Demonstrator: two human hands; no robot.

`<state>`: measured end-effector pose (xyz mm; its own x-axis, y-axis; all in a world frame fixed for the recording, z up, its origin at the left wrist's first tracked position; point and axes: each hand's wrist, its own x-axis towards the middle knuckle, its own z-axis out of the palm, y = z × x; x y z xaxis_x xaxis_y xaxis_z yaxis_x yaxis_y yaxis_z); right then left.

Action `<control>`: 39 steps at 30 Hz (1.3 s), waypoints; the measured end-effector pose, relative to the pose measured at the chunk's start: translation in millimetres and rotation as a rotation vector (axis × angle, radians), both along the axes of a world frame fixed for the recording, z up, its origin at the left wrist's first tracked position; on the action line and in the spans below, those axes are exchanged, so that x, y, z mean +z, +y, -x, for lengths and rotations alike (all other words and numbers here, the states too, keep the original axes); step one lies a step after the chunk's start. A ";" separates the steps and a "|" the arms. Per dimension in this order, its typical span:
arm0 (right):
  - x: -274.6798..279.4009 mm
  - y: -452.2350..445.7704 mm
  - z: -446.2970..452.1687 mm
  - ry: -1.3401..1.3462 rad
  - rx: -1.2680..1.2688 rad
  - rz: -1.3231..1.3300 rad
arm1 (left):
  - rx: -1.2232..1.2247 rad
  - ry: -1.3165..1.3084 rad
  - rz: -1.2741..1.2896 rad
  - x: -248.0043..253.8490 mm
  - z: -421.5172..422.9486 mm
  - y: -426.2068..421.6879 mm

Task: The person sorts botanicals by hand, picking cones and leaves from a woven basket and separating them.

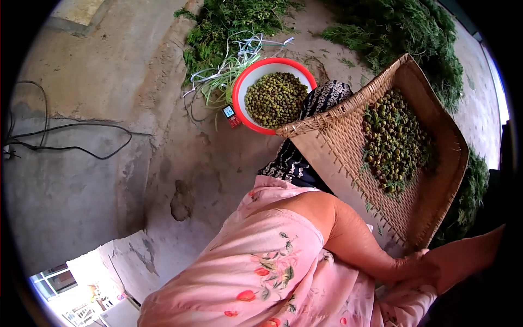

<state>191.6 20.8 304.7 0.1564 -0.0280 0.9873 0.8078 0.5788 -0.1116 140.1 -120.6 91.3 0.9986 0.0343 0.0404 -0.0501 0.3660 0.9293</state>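
My left hand (417, 268) reaches across my body and is closed round my right arm, close to the pink sleeve. The right forearm runs off toward the dark right edge, and its hand is out of view. Just above my left hand lies the lower corner of a woven basket (338, 144), which holds small green-brown fruits (395, 144) with bits of leaf. Its left tip lies over dark patterned cloth (291, 163), near the rim of a red-and-white bowl (237, 103). More of these fruits (276, 100) fill the bowl.
Cut green branches (234, 22) lie at the top, with another heap (403, 32) behind the basket. Pale strips (231, 71) and a small red device with a screen (231, 115) are beside the bowl. A black cable (81, 126) crosses the concrete at the left.
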 end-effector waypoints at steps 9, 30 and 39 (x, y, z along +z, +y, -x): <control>2.5 -7.3 -14.5 -0.882 -1.215 0.094 | -0.169 -0.016 0.068 13.4 30.2 -4.2; -148.7 -45.5 -17.7 -0.058 -0.166 0.749 | 0.582 0.028 -0.782 -53.1 125.1 114.7; -247.8 -79.0 -19.4 0.293 -0.084 1.194 | 0.988 0.376 -0.260 -83.4 149.3 176.8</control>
<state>211.0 -58.2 56.9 0.4173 0.8470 0.3292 0.6933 -0.0626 -0.7179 -9.2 56.2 7.9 0.4848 0.8633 -0.1404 0.0898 0.1105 0.9898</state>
